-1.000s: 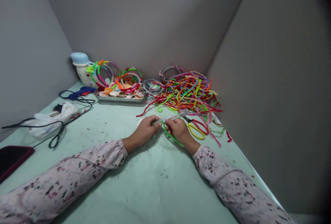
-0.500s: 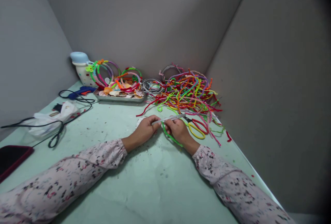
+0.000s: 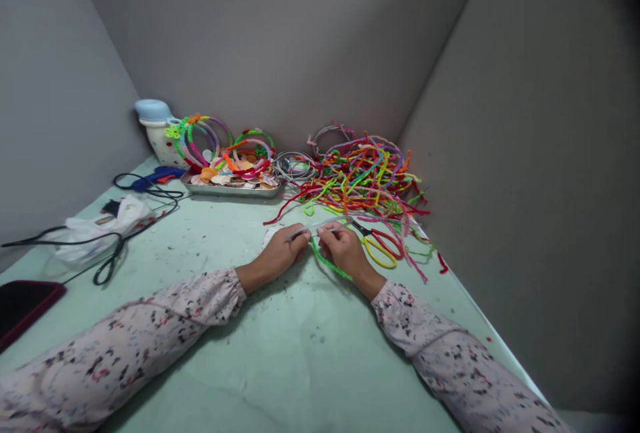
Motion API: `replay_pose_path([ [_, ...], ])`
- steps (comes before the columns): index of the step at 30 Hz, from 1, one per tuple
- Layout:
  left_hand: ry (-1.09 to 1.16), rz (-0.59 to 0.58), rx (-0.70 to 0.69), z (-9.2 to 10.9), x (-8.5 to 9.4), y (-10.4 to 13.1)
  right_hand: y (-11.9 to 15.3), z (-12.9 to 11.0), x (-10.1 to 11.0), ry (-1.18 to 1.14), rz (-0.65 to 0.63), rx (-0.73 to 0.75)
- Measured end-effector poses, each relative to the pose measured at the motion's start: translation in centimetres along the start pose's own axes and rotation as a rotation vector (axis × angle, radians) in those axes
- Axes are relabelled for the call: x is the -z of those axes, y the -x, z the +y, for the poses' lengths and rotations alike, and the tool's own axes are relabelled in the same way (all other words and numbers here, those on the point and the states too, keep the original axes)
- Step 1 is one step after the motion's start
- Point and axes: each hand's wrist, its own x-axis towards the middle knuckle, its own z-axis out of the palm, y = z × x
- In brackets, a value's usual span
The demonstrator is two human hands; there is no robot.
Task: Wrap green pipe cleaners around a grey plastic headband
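Near the middle of the table, my left hand (image 3: 280,250) is closed, thumb and fingers pinching one end of a thin grey hoop (image 3: 315,224) seen nearly edge-on. My right hand (image 3: 347,250) is closed too, its thumb and forefinger on the hoop a short way to the right. A bright green pipe cleaner (image 3: 330,265) comes out between the two hands and hangs down past the right palm. Whether the right fingertips also grip its upper end is hidden. Just right of that hand lie scissors (image 3: 383,250) with red and yellow handles.
A heap of coloured pipe cleaners (image 3: 370,173) lies at the back right, beside several grey rings (image 3: 295,165). Left of them a metal tray (image 3: 233,191) holds wrapped hoops and round pieces. A cup (image 3: 157,133), plastic bag (image 3: 100,226), black cord (image 3: 120,246) and dark device (image 3: 27,310) occupy the left.
The grey hoop has turned slightly, now showing as a narrow curved loop instead of a straight strip. My right fingertips have shifted a little left and up; the arms have stayed put.
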Motion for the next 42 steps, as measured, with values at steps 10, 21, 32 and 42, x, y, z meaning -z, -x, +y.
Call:
replay_pose_path([
  [10, 0.003, -0.022, 0.007, 0.2, 0.1, 0.0, 0.0, 0.3, -0.3, -0.119, -0.027, -0.045],
  [21, 0.054, -0.014, 0.037, 0.4, 0.0, 0.1, -0.1, 0.4, -0.1, -0.013, 0.051, -0.023],
  [32, 0.141, 0.047, 0.083, -0.3, -0.1, -0.3, 0.0, 0.1, -0.1, -0.106, 0.001, 0.028],
  [42, 0.263, 0.021, 0.149, 0.4, -0.1, -0.3, 0.0, 1.1, -0.1, -0.078, -0.074, 0.107],
])
